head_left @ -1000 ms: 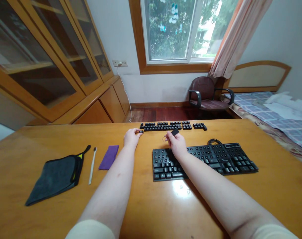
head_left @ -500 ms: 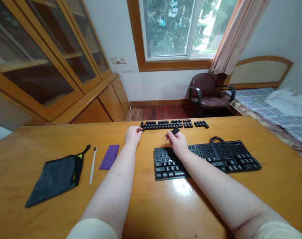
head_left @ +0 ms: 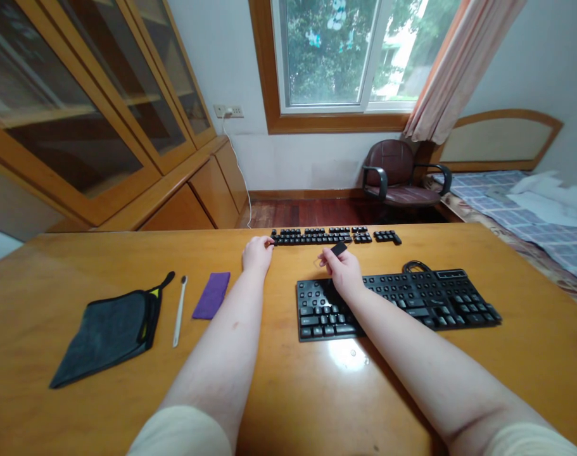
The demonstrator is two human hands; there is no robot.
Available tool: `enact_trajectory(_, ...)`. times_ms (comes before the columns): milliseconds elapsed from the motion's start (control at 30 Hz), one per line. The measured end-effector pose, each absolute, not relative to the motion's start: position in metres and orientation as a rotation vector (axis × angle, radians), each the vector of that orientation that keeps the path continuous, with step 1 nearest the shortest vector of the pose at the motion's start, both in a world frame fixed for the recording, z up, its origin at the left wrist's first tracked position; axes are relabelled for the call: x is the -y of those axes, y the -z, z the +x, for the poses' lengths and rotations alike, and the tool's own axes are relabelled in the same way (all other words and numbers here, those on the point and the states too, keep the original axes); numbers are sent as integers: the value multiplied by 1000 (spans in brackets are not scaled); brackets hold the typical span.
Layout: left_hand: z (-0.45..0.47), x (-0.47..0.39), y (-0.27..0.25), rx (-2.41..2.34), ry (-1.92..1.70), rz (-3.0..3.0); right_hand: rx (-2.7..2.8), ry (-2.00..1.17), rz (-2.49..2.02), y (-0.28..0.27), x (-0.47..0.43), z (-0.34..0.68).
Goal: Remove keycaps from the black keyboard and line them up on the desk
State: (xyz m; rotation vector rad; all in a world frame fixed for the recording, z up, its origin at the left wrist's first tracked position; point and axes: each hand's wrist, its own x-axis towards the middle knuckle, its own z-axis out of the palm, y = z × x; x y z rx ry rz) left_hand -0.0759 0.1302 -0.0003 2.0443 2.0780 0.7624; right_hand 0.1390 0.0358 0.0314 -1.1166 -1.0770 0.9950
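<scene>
My left hand point(head_left: 258, 254) pinches at a small black keycap at the left end of the rows of loose keycaps point(head_left: 311, 240) by the table's far edge. In my right hand point(head_left: 344, 271) is a keycap puller with a black handle point(head_left: 339, 249) and thin wire loops, held above the upper left part of the black keyboard point(head_left: 424, 297). Bare key stems show across the keyboard's upper rows, while keycaps still sit on its lower left part. My right forearm crosses over the keyboard and hides some of its middle.
On the left of the wooden table point(head_left: 288, 392) lie a dark grey cloth point(head_left: 108, 335), a white toothbrush point(head_left: 180, 311) and a folded purple cloth point(head_left: 211, 296). A coiled cable point(head_left: 415, 266) sits behind the keyboard. Beyond the table stands a brown armchair point(head_left: 393, 168).
My left hand has shifted slightly, its fingertips now close against the end of the keycap row. My right hand keeps the puller in nearly the same place. The whole view has moved a little.
</scene>
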Motion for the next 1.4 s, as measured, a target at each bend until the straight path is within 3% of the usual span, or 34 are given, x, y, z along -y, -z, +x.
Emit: enact_trajectory(1400, -74, -130, 3, -1990, -785, 2115, 1084, -983, -1135, -32, -35, 140)
